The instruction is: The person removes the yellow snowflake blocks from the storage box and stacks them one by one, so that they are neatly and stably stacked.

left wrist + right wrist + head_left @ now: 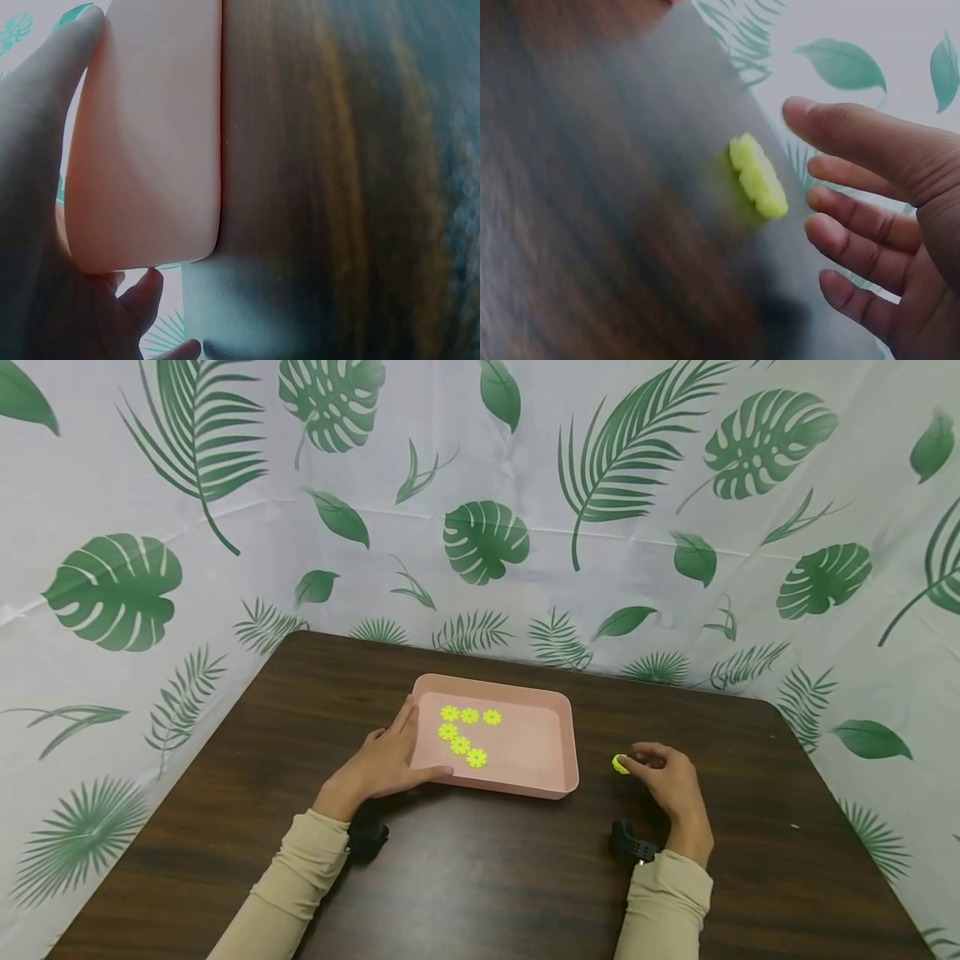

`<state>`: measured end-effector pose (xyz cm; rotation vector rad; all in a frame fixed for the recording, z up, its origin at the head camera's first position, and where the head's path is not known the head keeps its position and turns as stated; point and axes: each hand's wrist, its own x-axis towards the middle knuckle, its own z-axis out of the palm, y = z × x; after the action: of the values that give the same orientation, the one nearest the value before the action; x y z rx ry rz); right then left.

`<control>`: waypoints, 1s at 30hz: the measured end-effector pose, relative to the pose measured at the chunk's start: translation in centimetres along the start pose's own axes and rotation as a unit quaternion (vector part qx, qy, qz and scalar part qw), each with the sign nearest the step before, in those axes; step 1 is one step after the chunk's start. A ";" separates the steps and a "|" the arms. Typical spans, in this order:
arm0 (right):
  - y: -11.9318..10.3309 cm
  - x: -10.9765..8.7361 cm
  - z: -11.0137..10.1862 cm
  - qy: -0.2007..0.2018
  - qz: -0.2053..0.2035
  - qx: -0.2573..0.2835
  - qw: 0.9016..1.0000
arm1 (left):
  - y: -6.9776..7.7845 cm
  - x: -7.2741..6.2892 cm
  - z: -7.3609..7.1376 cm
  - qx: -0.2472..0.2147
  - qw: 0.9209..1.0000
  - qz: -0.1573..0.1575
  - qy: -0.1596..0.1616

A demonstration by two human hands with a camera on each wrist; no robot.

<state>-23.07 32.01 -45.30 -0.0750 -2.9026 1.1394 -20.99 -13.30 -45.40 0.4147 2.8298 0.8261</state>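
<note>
A shallow pink tray point(536, 752) lies on the table with several yellow flower-shaped discs point(460, 745) flat inside, toward its left half. My left hand point(378, 764) rests against the tray's near left corner, fingers stretched along the left side and thumb along the near rim. In the left wrist view the thumb runs beside the pink wall point(150, 150). Right of the tray stands a small stack-like yellow piece with a scalloped edge point(759, 178). My right hand point(900, 217) is beside it, fingers loosely bent and thumb apart from it.
The dark wooden table point(480, 877) carries the tray near its far side. Behind it hangs a white cloth point(420, 585) printed with green leaves. Black wrist devices point(632, 843) sit at both wrists. A tiny pale speck point(795, 826) lies at the right.
</note>
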 end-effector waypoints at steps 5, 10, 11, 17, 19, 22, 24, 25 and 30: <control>-1.7 0.2 0.0 -0.003 -0.016 -0.006 1.000 | -0.1 0.1 0.1 0.000 1.000 0.000 0.001; -3.8 0.7 0.7 -0.009 -0.051 -0.018 0.998 | -0.3 0.1 0.2 0.002 1.000 0.005 0.008; -4.2 0.8 0.9 -0.008 -0.060 -0.021 0.998 | -0.3 0.1 0.1 0.002 1.000 0.007 0.010; -6.0 1.3 2.0 -0.011 -0.095 -0.019 0.995 | 0.0 0.0 -0.1 0.001 1.000 0.009 0.012; -6.5 1.4 2.2 -0.012 -0.105 -0.019 0.994 | 0.0 0.0 -0.1 0.001 1.000 0.007 0.009; -6.8 1.4 2.4 -0.010 -0.118 -0.020 0.993 | 0.1 0.1 -0.1 0.000 1.000 0.007 0.010; -7.0 1.4 2.4 -0.009 -0.122 -0.019 0.992 | 0.1 0.1 0.0 0.001 1.000 0.007 0.010; -7.0 1.4 2.4 -0.008 -0.122 -0.019 0.992 | 0.1 0.1 0.0 0.002 1.000 0.007 0.011; -7.3 1.5 2.5 -0.008 -0.122 -0.016 0.992 | 0.0 0.1 -0.1 0.003 1.000 0.007 0.010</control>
<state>-24.98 25.06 -42.22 0.2830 -2.8421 1.0574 -21.06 -13.30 -45.34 0.4290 2.8512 0.8305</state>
